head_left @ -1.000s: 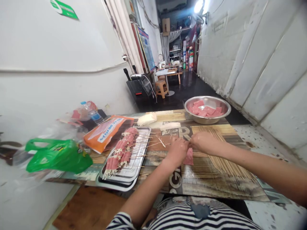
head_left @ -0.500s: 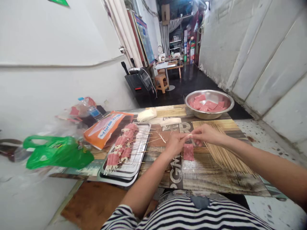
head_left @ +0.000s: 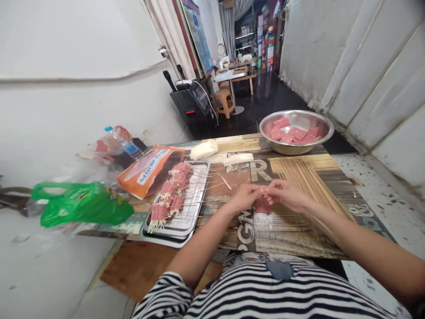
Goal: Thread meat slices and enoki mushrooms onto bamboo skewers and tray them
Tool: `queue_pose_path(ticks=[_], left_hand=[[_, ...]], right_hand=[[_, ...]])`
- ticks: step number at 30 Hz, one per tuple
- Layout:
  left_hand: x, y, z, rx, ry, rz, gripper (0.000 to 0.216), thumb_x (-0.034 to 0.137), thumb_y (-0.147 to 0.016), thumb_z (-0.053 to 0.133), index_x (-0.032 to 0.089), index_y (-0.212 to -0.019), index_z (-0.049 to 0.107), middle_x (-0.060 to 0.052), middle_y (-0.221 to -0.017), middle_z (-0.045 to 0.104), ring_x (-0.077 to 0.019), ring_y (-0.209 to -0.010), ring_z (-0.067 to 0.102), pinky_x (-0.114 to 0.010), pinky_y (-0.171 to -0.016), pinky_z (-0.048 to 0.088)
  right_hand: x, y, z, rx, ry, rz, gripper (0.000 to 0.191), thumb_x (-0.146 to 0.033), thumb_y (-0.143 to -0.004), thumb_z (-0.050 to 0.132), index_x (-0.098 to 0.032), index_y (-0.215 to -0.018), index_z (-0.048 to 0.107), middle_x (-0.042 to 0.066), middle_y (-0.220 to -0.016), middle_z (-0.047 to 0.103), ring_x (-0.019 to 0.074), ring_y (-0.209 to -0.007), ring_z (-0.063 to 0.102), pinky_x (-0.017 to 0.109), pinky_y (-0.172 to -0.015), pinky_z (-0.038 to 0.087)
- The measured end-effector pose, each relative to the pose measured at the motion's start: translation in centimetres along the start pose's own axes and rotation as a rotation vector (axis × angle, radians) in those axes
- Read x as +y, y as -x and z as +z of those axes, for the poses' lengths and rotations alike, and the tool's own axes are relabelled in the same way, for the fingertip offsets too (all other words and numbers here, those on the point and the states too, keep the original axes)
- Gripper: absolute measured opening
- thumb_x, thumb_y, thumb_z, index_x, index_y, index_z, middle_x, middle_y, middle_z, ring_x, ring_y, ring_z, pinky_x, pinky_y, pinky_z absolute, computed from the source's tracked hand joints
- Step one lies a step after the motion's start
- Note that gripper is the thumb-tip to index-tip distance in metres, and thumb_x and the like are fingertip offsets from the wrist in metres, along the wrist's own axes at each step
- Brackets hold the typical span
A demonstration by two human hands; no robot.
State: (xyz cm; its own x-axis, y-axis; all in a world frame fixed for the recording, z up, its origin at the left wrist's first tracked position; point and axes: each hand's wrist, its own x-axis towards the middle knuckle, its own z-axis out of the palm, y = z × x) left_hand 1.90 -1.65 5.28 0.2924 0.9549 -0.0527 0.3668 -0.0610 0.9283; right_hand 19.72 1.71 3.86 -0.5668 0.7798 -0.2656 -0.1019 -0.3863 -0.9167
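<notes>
My left hand [head_left: 247,196] and my right hand [head_left: 286,194] meet fingertip to fingertip over the table, both with fingers pinched. Whatever small thing is between them is hidden by the fingers. Just below them a square pink slice of meat [head_left: 264,207] lies flat, partly covered by my right hand. Beyond my hands are a bunch of enoki mushrooms [head_left: 204,149] and a flatter pale bundle [head_left: 239,159]. Bamboo skewers [head_left: 308,184] lie in a pile beside my right hand. On a metal tray [head_left: 195,212] to the left rest skewered pink meat rolls [head_left: 168,195] with enoki ends sticking out.
A steel bowl [head_left: 297,148] of pink meat slices stands at the table's far right. An orange-and-white packet [head_left: 151,170], a green plastic bag [head_left: 83,206] and a bottle [head_left: 131,148] crowd the left side. A stool [head_left: 225,103] stands on the floor beyond.
My right hand has come lower and nearer the meat slice, now covering part of it. Both hands remain together at the fingertips. The camera view has tilted slightly downward.
</notes>
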Motion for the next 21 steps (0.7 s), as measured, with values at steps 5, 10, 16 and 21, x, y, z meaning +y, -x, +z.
queue_pose_path(ticks=[5,10,16,21], left_hand=[[-0.7,0.8,-0.4,-0.041,0.321,-0.287,0.037,0.044,-0.066,0.077,0.013,-0.086,0.077,-0.002,-0.069,0.07,-0.0102,-0.061,0.057,-0.021,-0.062,0.045],[-0.7,1.5,0.0,-0.056,0.552,-0.423,0.05,0.047,-0.051,0.087,0.01,-0.083,0.075,-0.005,-0.073,0.07,-0.0116,-0.065,0.064,-0.024,-0.068,0.051],[-0.2,1.5,0.1,-0.012,0.59,-0.341,0.058,0.049,-0.056,0.086,0.011,-0.098,0.075,-0.009,-0.078,0.074,-0.0163,-0.069,0.069,-0.028,-0.069,0.054],[-2.1,1.2,0.9,0.142,0.21,-0.083,0.028,0.033,-0.069,0.08,0.017,-0.092,0.078,-0.009,-0.095,0.076,-0.0207,-0.086,0.071,-0.032,-0.081,0.055]], right_hand=[[1.4,1.0,0.2,-0.001,0.045,-0.05,0.04,-0.045,-0.06,0.084,-0.016,-0.067,0.058,0.001,-0.059,0.068,0.0105,-0.053,0.061,0.024,-0.054,0.051],[2.2,1.3,0.3,-0.024,0.045,-0.059,0.039,-0.046,-0.062,0.082,-0.016,-0.066,0.057,0.001,-0.063,0.069,0.0107,-0.054,0.062,0.026,-0.058,0.053],[1.7,1.2,0.0,-0.036,0.162,-0.186,0.034,-0.047,-0.071,0.076,-0.017,-0.072,0.06,0.0,-0.062,0.068,0.013,-0.055,0.063,0.028,-0.056,0.053],[2.2,1.1,-1.0,-0.043,0.532,-0.447,0.028,-0.045,-0.083,0.064,-0.018,-0.075,0.068,0.004,-0.077,0.073,0.0158,-0.07,0.067,0.029,-0.066,0.053]])
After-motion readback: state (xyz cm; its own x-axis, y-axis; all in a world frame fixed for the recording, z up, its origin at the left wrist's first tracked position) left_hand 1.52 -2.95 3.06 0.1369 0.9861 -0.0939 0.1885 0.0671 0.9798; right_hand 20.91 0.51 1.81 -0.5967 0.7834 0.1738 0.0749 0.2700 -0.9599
